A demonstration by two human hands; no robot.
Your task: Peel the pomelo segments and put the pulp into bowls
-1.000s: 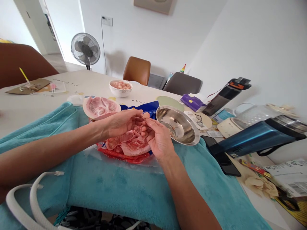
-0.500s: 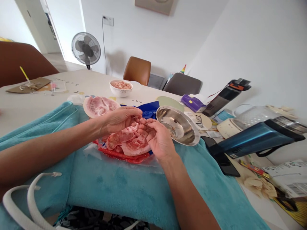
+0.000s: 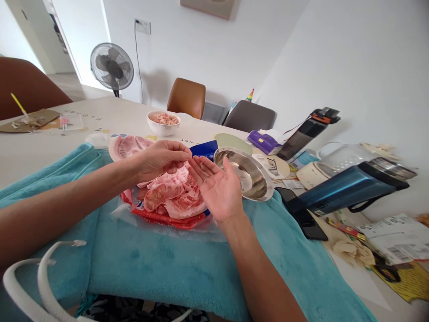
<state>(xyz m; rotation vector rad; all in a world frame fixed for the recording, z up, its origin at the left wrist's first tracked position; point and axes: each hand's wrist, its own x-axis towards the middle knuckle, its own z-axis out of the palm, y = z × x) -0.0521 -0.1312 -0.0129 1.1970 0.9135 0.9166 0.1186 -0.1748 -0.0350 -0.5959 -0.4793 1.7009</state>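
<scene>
A heap of pink pomelo flesh and peel (image 3: 174,194) lies on a red and blue plastic bag (image 3: 161,217) spread over a teal towel (image 3: 161,264). My left hand (image 3: 159,158) hovers over the heap with its fingers curled and pinched together; what they hold is hidden. My right hand (image 3: 216,188) lies palm up beside the heap, fingers stretched out and empty, its tips close to the left hand. A steel bowl (image 3: 246,174) stands tilted just right of my right hand. A half pomelo rind (image 3: 125,145) sits behind my left wrist.
A white bowl (image 3: 163,121) of peeled fruit stands farther back on the table (image 3: 50,147). At the right lie a blue flask (image 3: 348,188), a black phone (image 3: 301,214), a purple tissue pack (image 3: 264,142), papers and a dark bottle. A fan and chairs stand behind.
My right hand has turned palm up and spread its fingers apart. My left hand has drawn back slightly over the fruit. The view has shifted a little to the right.
</scene>
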